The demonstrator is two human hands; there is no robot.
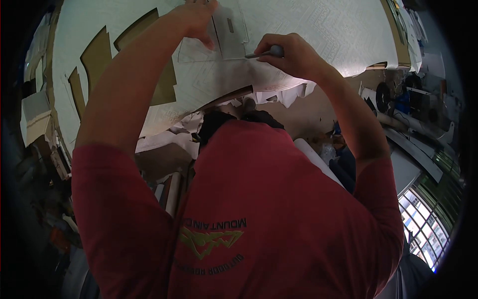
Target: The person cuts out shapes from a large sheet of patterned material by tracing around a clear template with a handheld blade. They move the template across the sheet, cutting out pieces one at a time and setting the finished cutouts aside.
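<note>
A pale sheet with an embossed zigzag pattern (318, 25) covers the work surface. On it lies a clear, flat template (233, 42) with straight edges and a narrow slot. My left hand (195, 21) rests on the template's left part, thumb spread and fingers stretched toward the top edge of the view, where they are partly cut off. My right hand (294, 54) is closed around a small tool with a rounded grey handle (277, 51). The tool's thin metal end points left and meets the template's lower right corner.
Cut-out openings in the sheet show brown board (95, 60) at the left. Ragged sheet scraps (289, 94) hang along the near edge. Machinery and rolls (418, 122) stand at the right, above a barred window (423, 219). Stacked material (37, 117) lies far left.
</note>
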